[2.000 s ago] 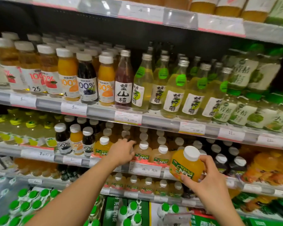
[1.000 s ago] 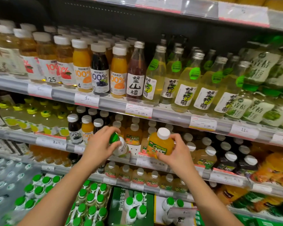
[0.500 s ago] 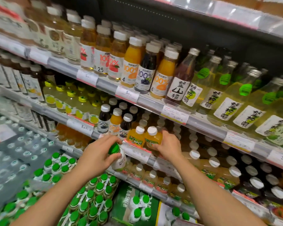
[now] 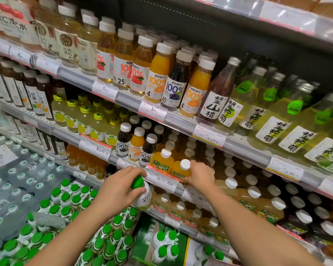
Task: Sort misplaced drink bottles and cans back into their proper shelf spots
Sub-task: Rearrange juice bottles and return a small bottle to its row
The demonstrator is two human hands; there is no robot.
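Note:
My left hand grips a small white bottle with a green cap, held in front of the lower shelf edge. My right hand rests against an orange NFC juice bottle with a white cap, which stands at the front of the middle shelf beside another orange NFC bottle. The fingers curl round its far side. Left of these stand three small 100% juice bottles.
Rows of green-capped white bottles fill the bottom left, beside shrink-wrapped water packs. The upper shelf carries tall 100% juice bottles and green-labelled glass bottles. Price tags line each shelf rail.
My right hand has set the orange NFC bottle onto the middle shelf front. My left hand pulled the green-capped bottle off that shelf and holds it lower. My view swung left.

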